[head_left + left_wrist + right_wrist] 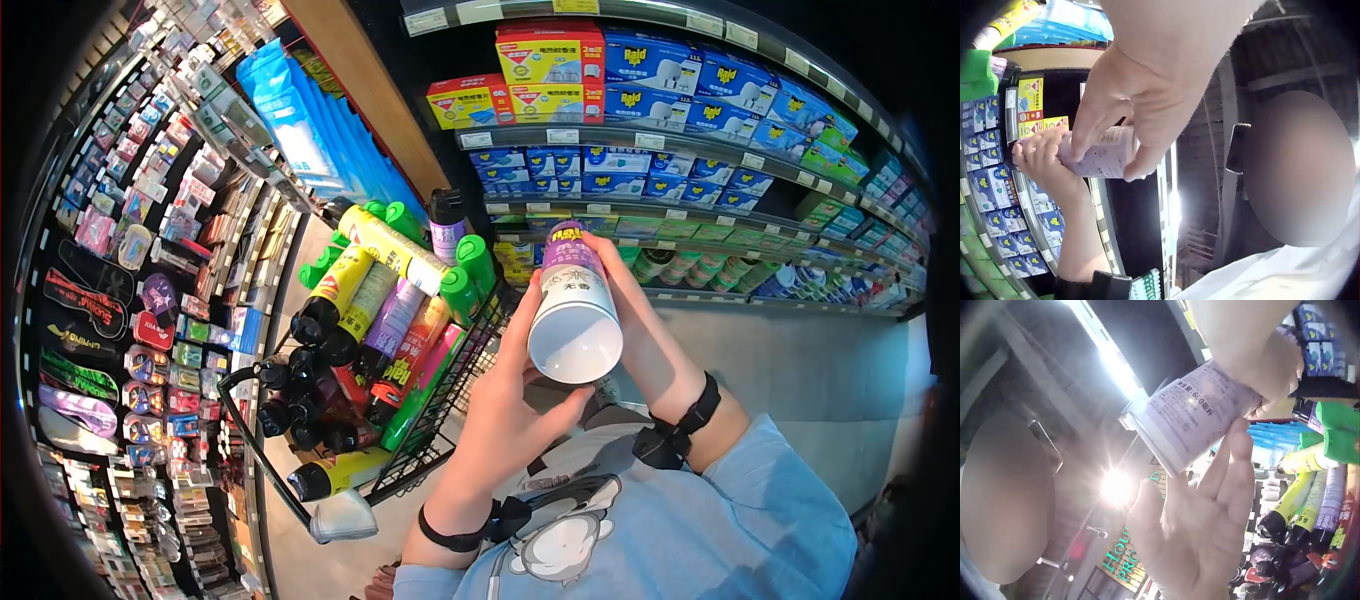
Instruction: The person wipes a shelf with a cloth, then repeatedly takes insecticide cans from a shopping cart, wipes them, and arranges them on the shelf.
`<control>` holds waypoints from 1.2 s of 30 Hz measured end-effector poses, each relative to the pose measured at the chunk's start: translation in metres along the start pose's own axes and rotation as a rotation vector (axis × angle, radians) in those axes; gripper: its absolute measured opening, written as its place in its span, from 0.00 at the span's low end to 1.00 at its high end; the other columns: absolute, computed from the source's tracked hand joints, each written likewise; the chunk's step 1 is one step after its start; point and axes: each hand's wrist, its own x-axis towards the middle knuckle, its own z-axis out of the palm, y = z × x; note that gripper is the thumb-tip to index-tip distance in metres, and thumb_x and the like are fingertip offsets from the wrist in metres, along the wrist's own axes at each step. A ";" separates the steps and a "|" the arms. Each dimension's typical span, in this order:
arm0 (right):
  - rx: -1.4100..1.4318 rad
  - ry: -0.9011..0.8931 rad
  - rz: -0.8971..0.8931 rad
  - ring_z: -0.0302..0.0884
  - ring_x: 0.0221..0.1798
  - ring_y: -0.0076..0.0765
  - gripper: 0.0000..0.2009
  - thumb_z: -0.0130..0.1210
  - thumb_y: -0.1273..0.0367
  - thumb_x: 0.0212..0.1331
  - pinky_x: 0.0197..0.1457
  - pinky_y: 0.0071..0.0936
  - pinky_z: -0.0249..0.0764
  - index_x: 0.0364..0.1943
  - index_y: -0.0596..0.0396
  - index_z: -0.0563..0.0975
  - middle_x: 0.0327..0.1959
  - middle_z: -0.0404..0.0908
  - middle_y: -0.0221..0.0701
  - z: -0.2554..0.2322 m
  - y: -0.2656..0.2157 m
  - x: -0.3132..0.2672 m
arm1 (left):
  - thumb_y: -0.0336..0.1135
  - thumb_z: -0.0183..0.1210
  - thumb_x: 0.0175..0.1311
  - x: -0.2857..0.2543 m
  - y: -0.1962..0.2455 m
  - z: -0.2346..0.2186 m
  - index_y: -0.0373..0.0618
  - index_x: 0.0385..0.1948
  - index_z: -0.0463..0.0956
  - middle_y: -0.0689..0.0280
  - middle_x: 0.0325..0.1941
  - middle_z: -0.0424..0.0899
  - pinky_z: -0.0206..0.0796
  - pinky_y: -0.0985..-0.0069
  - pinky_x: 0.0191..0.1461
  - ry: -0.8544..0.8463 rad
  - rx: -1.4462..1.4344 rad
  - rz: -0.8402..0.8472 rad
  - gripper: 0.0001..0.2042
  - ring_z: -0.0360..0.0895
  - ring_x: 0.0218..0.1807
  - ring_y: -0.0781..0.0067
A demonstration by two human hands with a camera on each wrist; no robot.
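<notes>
Item: purple spray can, being held base-up above the basket, left hand cupping its lower wall with fingers curled, right hand gripping the top; keeping both grips firm while turning it is advisable.

Can between both hands, cart of cans left of it, shelves behind

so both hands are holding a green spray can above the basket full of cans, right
Not quite: the can is purple and white, not green, as the head view shows. The green ones are caps on cans in the basket. The rest holds: the left hand grips its lower end and the right hand its upper part, beside the loaded basket.
</notes>
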 end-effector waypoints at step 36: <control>-0.214 -0.172 0.302 0.79 0.45 0.37 0.24 0.49 0.47 0.66 0.50 0.38 0.77 0.49 0.54 0.74 0.44 0.80 0.38 -0.033 -0.120 0.011 | 0.29 0.78 0.35 0.127 -0.049 0.112 0.39 0.56 0.67 0.51 0.56 0.77 0.64 0.57 0.66 0.506 0.385 0.589 0.40 0.74 0.61 0.50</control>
